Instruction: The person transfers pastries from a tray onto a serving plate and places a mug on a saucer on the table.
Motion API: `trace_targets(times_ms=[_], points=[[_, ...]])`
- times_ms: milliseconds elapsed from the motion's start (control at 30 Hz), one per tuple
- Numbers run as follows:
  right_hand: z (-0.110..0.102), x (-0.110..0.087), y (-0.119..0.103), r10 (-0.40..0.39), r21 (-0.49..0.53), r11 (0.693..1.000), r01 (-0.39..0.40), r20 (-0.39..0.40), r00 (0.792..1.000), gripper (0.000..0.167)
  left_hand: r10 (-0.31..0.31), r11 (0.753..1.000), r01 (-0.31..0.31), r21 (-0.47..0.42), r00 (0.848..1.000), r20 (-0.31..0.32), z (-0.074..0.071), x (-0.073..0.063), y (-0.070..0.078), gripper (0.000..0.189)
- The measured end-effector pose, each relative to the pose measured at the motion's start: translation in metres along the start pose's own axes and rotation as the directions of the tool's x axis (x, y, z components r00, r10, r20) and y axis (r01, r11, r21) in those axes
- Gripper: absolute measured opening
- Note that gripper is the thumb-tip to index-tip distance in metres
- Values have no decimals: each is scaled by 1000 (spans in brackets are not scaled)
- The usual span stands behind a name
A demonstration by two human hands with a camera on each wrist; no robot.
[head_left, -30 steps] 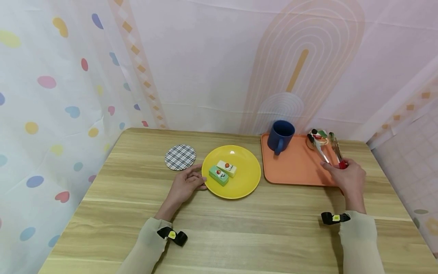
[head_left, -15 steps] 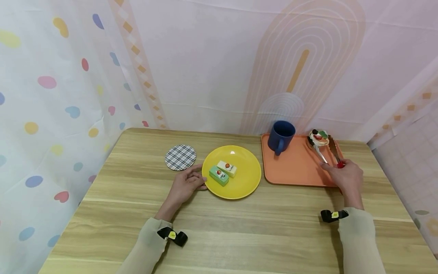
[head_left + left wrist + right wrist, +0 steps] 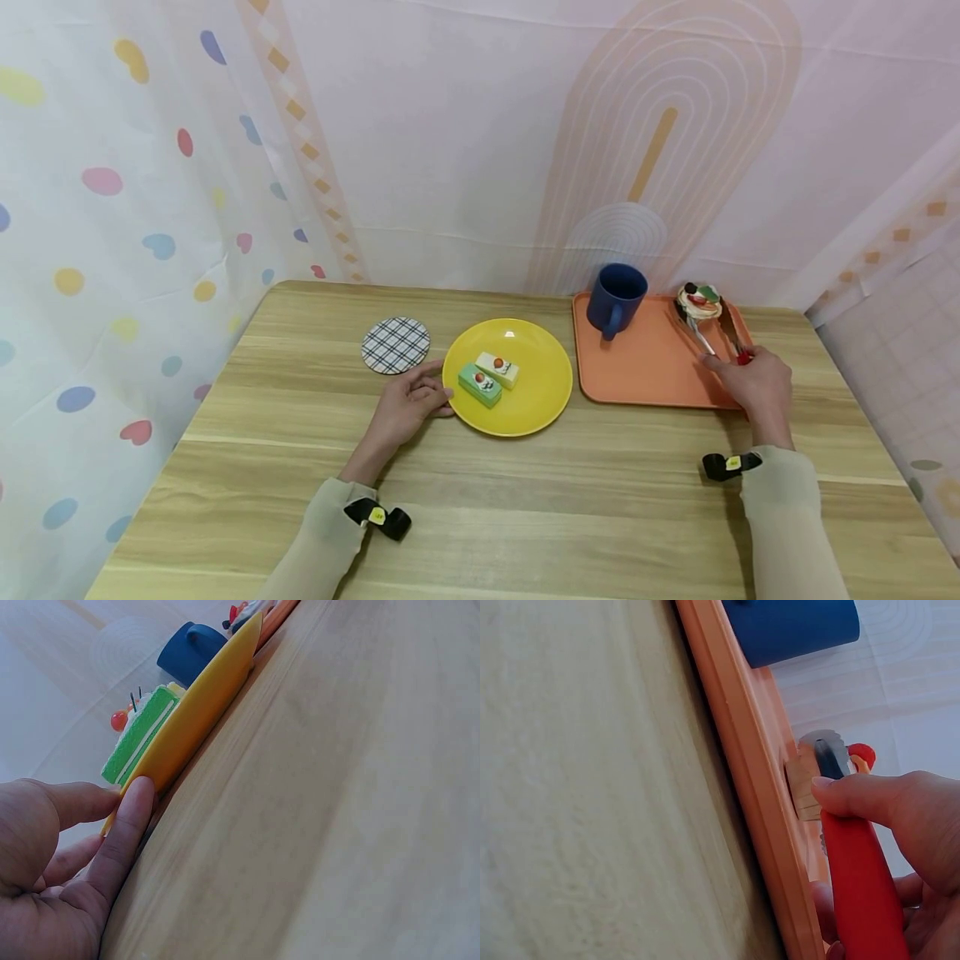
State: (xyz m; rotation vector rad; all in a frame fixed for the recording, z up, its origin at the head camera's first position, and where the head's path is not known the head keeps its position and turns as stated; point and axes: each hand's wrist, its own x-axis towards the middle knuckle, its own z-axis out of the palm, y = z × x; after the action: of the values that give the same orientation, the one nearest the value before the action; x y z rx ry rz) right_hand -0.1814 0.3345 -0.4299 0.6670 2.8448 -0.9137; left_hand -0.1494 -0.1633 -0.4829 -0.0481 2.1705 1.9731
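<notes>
At the yellow plate [image 3: 536, 385], my left hand [image 3: 405, 406] pinches the left rim, thumb on top and a finger beneath in the left wrist view. A green cake slice [image 3: 478, 386] and a pale yellow cake slice [image 3: 501, 372] lie side by side on that plate. My right hand [image 3: 759, 385] holds red-handled tongs [image 3: 866, 892] over the orange tray [image 3: 637, 371]. Their two metal arms stand either side of a cream-topped fruit tart [image 3: 700, 302] at the tray's back right. Whether both tips press on the tart I cannot tell.
A dark blue mug [image 3: 617, 298] stands at the tray's back left corner, its handle facing me. Left of the plate lies a round checked coaster [image 3: 395, 344]. A patterned curtain [image 3: 450, 167] hangs right behind the wooden table [image 3: 510, 517].
The tongs have come down, their tips passing from over the tart to either side of it. My right hand has shifted slightly left. The left hand and plate stay where they were.
</notes>
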Motion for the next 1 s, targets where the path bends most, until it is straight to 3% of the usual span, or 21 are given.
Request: trace_targets(times_ms=[300,533,1000], points=[[1,4,-1,-5,0,1000,5,3,1000,86,7,1000,-8,4,1000,2,-1,0,0,55],[4,6,0,-41,2,999,41,-51,998,71,6,1000,-6,-1,1000,3,-1,0,0,55],[3,6,3,-26,-20,999,25,-39,999,85,10,1000,-10,2,1000,-1,0,-1,0,55]])
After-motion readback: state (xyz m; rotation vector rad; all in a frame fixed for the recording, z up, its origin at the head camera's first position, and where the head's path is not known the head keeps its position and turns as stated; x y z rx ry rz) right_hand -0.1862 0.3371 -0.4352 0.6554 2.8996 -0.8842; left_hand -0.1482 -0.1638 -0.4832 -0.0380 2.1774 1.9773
